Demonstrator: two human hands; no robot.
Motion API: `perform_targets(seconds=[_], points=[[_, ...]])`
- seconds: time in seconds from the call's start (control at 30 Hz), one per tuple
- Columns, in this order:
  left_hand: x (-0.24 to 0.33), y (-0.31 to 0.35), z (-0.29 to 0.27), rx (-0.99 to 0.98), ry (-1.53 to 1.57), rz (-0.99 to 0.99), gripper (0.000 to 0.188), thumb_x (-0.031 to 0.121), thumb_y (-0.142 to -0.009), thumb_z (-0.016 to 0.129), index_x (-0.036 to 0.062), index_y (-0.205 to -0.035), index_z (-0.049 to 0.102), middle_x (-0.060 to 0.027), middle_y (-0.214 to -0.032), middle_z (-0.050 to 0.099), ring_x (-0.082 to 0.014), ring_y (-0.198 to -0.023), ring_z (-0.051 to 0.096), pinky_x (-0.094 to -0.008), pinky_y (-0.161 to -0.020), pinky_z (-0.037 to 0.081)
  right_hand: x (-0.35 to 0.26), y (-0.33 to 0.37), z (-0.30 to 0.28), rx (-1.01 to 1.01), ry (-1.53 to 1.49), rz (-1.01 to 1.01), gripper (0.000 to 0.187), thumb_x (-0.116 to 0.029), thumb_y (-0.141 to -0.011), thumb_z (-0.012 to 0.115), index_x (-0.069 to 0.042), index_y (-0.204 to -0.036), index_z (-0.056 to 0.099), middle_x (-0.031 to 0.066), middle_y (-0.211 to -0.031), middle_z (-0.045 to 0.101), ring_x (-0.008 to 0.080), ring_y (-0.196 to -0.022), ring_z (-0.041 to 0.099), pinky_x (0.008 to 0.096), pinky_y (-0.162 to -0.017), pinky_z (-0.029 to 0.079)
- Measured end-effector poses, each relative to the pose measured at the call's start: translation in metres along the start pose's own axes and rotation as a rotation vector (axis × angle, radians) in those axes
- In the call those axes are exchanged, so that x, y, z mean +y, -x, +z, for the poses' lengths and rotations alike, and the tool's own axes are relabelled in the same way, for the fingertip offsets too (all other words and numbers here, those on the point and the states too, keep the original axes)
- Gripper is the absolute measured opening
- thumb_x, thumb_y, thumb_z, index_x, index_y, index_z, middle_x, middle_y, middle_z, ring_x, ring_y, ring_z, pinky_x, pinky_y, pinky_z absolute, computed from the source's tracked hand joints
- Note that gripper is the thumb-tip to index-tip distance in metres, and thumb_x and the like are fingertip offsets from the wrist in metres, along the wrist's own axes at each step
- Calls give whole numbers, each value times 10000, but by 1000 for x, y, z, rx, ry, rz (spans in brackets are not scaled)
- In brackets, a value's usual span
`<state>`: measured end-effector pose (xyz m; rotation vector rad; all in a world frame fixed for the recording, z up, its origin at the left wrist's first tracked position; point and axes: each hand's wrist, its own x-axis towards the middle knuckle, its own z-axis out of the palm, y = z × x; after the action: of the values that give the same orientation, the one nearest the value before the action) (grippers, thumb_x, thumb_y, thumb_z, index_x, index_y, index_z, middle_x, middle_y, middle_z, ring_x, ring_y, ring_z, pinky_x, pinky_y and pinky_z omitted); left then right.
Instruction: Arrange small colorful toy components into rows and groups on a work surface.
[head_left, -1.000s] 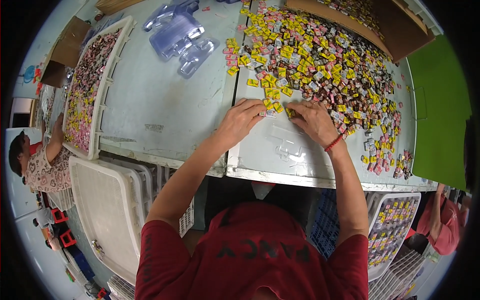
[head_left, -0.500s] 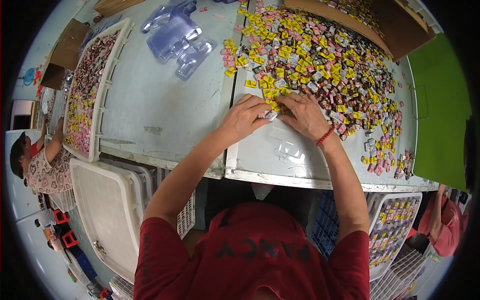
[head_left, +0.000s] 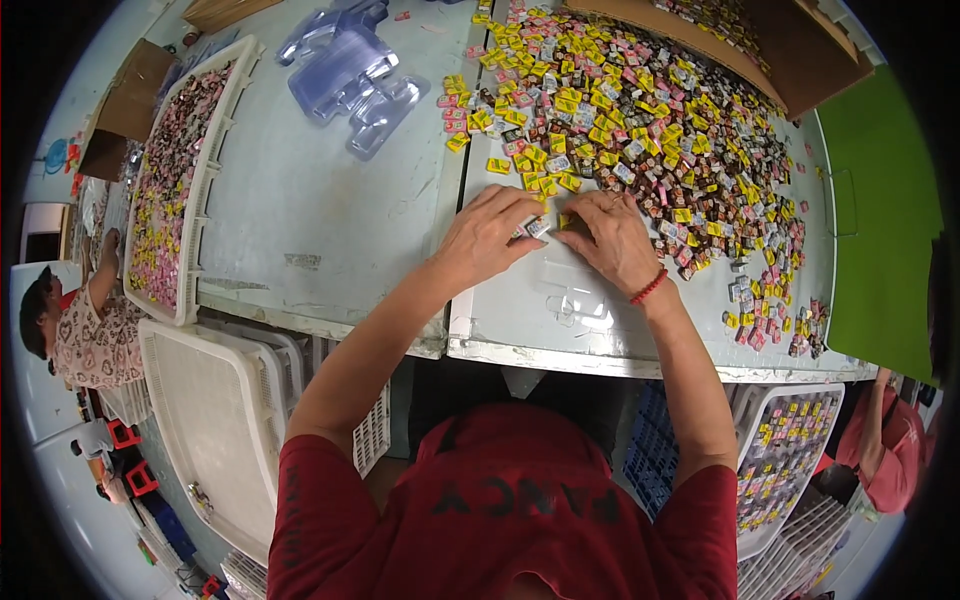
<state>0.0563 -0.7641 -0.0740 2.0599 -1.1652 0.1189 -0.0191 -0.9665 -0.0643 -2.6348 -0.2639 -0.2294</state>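
Between the thumb and fingers of my left hand point(head_left: 490, 235) is a small white-and-grey block point(head_left: 537, 227). My right hand point(head_left: 610, 235), with a red bead bracelet at the wrist, curls just beside it; a bit of a small yellow block point(head_left: 565, 220) shows at its closed fingertips. Both hands are at the near edge of a large spread of small wrapped blocks point(head_left: 640, 130) in yellow, pink, brown and grey. Just below the fingers lies a clear plastic blister tray point(head_left: 575, 300), hard to make out against the white table point(head_left: 510, 325).
Clear bluish plastic shells point(head_left: 345, 80) lie at the far left of the table. A white crate point(head_left: 205, 170) of loose blocks stands beyond. An open cardboard box point(head_left: 800, 50) is at the far right, near a green panel point(head_left: 880, 200). Filled trays point(head_left: 790, 460) stand lower right; other people work both sides.
My hands have drawn slightly apart. The white-and-grey block now shows tilted up in my left fingers, and the clear shells look shifted slightly left.
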Motion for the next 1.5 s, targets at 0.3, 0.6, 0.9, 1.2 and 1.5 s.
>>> perform_targets(seconds=[0.3,0.6,0.9,1.2,1.5], points=[[-3,0,1,-146,-90,-17,344,180,-715,783,50,-1002,646,-90,-1056,621,-284,-989,576,-358,-847,480,-3,1,-2,-90,83,39,341,-198,-814,707,-85,-1125,625,88,-1079,629,280,-1025,580,429,-931,407],[1,42,-37,21,-46,-51,365,150,-726,767,45,-1046,625,-95,-1008,614,-290,-953,569,-373,-829,488,1,13,-5,107,96,16,277,-164,-807,704,-87,-1069,656,68,-1057,635,271,-1027,554,425,-935,398],[6,30,-18,-51,-241,-224,292,179,-744,750,40,-966,621,-103,-911,616,-286,-870,589,-386,-722,501,-26,-16,14,26,250,-184,218,-177,-765,718,-101,-966,690,37,-934,638,236,-976,559,456,-986,348],[1,18,-16,-24,-191,-243,395,249,-709,777,18,-986,617,-123,-974,613,-305,-919,590,-401,-777,505,-40,-10,8,215,149,-22,204,-212,-755,736,-89,-908,680,82,-878,647,274,-894,587,434,-939,392],[-18,9,-13,-174,51,-30,463,190,-759,746,27,-1160,582,-122,-1152,602,-294,-1073,547,-382,-930,462,10,39,-18,61,62,107,433,-170,-767,741,-45,-1160,608,137,-1120,625,358,-937,605,434,-902,469]])
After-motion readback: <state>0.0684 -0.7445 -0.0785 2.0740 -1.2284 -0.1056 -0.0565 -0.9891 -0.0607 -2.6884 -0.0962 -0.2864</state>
